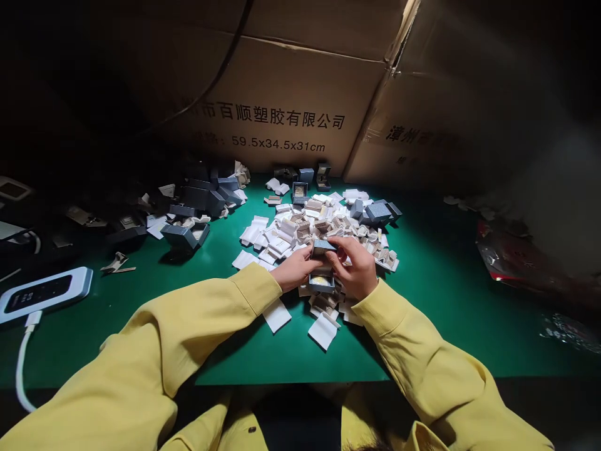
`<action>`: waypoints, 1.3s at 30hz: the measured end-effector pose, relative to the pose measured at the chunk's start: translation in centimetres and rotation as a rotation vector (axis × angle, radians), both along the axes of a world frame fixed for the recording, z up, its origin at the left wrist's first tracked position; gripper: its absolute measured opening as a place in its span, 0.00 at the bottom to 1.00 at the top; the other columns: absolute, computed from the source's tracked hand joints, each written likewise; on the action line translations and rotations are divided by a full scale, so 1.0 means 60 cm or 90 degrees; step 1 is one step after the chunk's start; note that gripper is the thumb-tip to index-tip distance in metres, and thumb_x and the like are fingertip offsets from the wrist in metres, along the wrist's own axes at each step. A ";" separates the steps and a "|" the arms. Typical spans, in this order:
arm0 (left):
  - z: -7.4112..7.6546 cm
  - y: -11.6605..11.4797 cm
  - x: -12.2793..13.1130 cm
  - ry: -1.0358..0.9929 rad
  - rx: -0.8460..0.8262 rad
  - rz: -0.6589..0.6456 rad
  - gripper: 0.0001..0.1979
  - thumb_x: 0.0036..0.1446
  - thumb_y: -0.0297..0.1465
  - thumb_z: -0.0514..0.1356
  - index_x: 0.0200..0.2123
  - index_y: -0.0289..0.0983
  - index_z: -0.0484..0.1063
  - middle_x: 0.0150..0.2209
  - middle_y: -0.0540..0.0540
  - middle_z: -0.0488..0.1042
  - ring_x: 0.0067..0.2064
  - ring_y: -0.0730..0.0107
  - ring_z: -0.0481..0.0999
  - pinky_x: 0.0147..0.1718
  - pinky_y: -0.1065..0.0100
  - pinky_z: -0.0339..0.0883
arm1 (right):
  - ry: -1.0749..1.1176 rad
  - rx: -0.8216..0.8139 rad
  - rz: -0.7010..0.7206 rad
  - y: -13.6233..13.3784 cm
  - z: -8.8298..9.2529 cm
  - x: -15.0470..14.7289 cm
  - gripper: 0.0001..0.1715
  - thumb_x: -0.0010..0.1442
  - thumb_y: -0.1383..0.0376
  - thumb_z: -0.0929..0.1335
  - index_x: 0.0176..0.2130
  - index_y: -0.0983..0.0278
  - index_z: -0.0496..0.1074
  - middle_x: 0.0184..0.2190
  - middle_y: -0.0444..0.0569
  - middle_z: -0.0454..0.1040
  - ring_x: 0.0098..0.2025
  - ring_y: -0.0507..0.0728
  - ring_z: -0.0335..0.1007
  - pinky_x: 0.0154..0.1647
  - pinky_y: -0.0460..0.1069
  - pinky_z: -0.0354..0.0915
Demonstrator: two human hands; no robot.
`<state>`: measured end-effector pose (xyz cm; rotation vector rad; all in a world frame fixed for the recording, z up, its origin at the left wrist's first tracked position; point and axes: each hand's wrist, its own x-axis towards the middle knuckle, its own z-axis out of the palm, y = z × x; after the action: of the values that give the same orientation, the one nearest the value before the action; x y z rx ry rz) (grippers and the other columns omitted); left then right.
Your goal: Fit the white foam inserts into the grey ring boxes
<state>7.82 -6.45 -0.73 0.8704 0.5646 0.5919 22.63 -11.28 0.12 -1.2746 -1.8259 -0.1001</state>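
Note:
A small blue-grey jewelry box (322,287) is between my hands, its lid raised and a pale lining with a yellowish patch showing in the lower half. From the left, my left hand (295,269) grips its side with fingers closed. On the other side my right hand (355,268) has thumb and bent fingers pressed to the lid. Parts of the box are hidden behind the fingers. Around and under it spreads a heap of white and beige folded card inserts (282,228). Two flat white pieces, one a card (323,331), lie nearest me.
More blue boxes (201,197) are piled at the left, with an open box (185,236) before them. Several boxes (378,212) stand behind the heap. Far left lies a white device (44,293) with a cable. Large cartons (291,75) wall the green table's (282,366) back; plastic bags (516,250) lie right.

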 end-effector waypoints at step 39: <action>0.009 0.022 -0.022 -0.167 -0.177 -0.038 0.13 0.59 0.34 0.54 0.38 0.32 0.74 0.41 0.38 0.75 0.48 0.58 0.72 0.49 0.52 0.67 | 0.075 -0.144 -0.025 0.016 0.010 0.031 0.23 0.61 0.59 0.61 0.54 0.62 0.65 0.37 0.50 0.75 0.35 0.55 0.71 0.38 0.50 0.68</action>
<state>6.52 -5.11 -0.18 0.5349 0.3704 0.5481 24.49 -10.30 0.73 -1.4425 -1.7486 0.1615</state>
